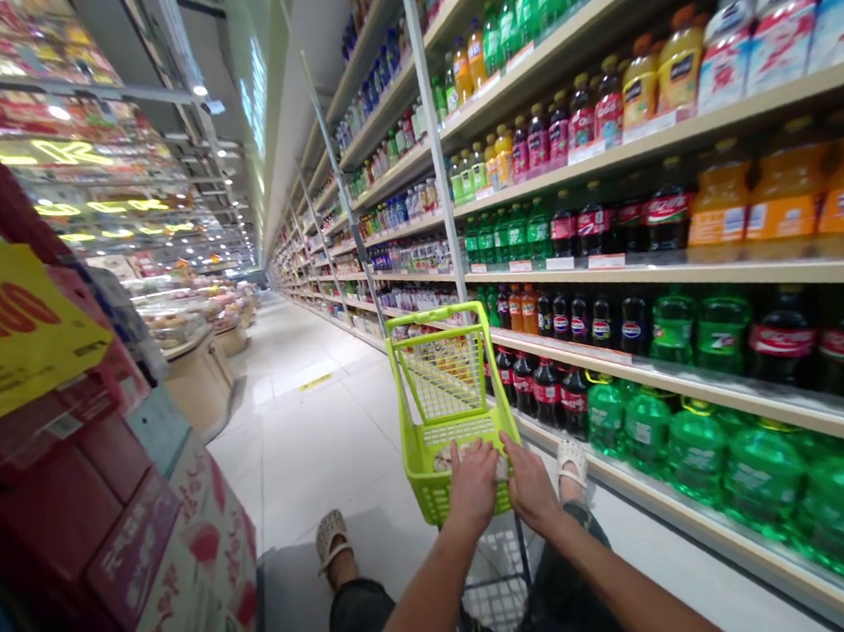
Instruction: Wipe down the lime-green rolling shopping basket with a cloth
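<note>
A lime-green shopping cart basket (420, 477) stands in front of me in a supermarket aisle, with some packaged goods inside. My left hand (474, 484) and my right hand (530, 486) rest side by side on the basket's near rim, fingers curled over it. My two feet in pale sandals show on the floor either side of the cart.
Long shelves of soft-drink bottles (665, 331) run along the right, close to the cart. A stack of red cartons (71, 494) with a yellow price sign (0, 320) stands on the left. The pale tiled aisle floor (311, 408) stretches ahead past display counters (193, 370).
</note>
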Demonstrator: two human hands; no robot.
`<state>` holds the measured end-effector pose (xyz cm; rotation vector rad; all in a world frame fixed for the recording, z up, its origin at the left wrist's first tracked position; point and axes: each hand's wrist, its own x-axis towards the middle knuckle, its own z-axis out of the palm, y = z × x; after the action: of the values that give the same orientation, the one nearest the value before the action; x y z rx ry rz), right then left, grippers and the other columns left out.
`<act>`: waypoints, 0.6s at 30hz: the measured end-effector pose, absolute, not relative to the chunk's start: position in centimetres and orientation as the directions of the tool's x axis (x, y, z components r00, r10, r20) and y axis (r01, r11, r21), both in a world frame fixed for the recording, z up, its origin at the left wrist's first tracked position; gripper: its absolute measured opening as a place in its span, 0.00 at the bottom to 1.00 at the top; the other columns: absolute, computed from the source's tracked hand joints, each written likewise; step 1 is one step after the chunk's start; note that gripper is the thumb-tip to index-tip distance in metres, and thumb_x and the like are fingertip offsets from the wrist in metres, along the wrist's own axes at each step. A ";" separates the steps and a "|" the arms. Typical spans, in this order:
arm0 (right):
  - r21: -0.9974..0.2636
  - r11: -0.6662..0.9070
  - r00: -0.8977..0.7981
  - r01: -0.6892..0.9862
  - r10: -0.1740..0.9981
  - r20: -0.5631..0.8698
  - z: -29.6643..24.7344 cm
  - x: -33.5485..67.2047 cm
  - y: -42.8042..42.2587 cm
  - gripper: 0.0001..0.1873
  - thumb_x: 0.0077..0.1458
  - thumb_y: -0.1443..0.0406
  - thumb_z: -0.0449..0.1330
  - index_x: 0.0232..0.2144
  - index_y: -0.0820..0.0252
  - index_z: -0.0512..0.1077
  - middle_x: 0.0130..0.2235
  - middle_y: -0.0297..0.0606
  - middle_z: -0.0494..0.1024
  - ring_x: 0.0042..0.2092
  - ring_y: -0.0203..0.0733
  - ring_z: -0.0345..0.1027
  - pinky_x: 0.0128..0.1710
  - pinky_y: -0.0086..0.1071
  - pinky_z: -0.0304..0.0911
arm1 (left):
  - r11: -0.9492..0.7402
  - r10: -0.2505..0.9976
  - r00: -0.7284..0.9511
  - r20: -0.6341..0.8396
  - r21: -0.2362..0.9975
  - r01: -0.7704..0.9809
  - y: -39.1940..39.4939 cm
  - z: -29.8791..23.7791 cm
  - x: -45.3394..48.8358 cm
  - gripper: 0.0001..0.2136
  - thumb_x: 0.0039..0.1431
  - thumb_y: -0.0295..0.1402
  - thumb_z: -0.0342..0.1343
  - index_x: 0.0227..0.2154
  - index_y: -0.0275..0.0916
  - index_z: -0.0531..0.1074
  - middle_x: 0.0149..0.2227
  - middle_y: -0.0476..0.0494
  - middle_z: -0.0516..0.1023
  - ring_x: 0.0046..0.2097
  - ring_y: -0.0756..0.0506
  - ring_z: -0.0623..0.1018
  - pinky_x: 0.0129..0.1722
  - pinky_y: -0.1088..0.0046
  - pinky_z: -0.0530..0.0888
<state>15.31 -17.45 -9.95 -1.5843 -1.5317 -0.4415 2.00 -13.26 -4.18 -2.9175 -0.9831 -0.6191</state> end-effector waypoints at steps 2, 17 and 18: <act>-0.328 0.118 0.181 0.937 0.638 0.749 -9.9 15.8 -17.9 0.38 0.37 0.78 0.44 0.56 0.65 0.54 0.50 0.44 0.69 0.52 0.42 0.61 0.46 0.37 0.58 | -0.776 0.614 0.698 0.368 0.120 0.619 -12.8 -4.1 0.4 0.17 0.57 0.25 0.42 0.48 0.45 0.65 0.52 0.47 0.68 0.57 0.45 0.61 0.59 0.49 0.41; -0.364 0.059 0.223 0.930 0.696 0.683 -7.9 15.3 -18.1 0.29 0.47 0.75 0.44 0.54 0.64 0.58 0.50 0.43 0.70 0.47 0.41 0.64 0.43 0.35 0.56 | -0.764 0.626 0.687 0.370 0.111 0.636 -12.3 -4.0 -0.8 0.18 0.58 0.25 0.41 0.48 0.50 0.64 0.52 0.50 0.68 0.54 0.46 0.66 0.58 0.48 0.41; -0.371 0.054 0.229 0.927 0.703 0.673 -7.9 15.4 -18.2 0.29 0.48 0.74 0.44 0.54 0.64 0.58 0.49 0.43 0.70 0.48 0.41 0.64 0.43 0.35 0.56 | -0.734 0.657 0.660 0.366 0.108 0.671 -11.9 -4.0 -2.1 0.18 0.58 0.25 0.41 0.48 0.50 0.64 0.52 0.49 0.68 0.53 0.46 0.66 0.58 0.48 0.40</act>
<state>15.39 -18.24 -7.91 -1.7029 -1.5301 -0.3528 -2.13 -11.93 -3.96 -2.8286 -1.1315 -0.6012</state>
